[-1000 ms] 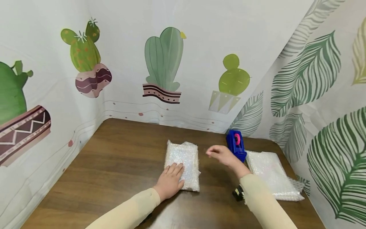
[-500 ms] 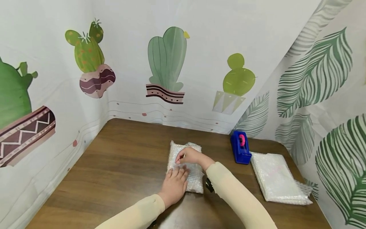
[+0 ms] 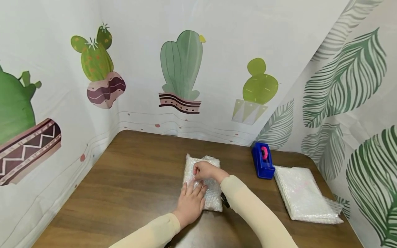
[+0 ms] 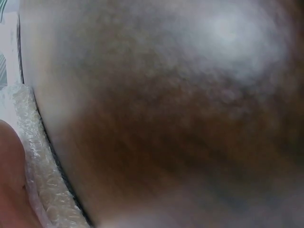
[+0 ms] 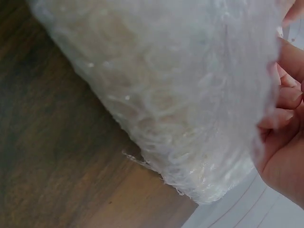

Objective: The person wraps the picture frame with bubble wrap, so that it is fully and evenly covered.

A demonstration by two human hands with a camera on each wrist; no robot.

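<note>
A bubble-wrapped flat package (image 3: 214, 193) lies on the brown table in the head view. My left hand (image 3: 190, 203) rests on its lower left part, fingers spread straight. Above the package's middle, my right hand (image 3: 207, 171) bends its fingers, thumb and forefinger pinching what looks like a small piece of clear tape, hardly visible, close to the left fingertips. The right wrist view has the bubble wrap (image 5: 190, 104) up close, with curled fingers (image 5: 287, 97) at its right edge. In the left wrist view only the wrap's edge (image 4: 42, 161) and part of the hand (image 4: 12, 175) show.
A blue tape dispenser (image 3: 263, 162) with a pink core stands at the table's back right. Beside it lies a second bubble-wrapped package (image 3: 301, 196), a loose flap at its right. A cactus-print cloth (image 3: 133, 69) hangs behind the brown table (image 3: 139, 172).
My right hand has moved left from beside the tape dispenser to over the package, then slightly down toward the left fingertips. My left hand stays on the package. The head view has shifted slightly.
</note>
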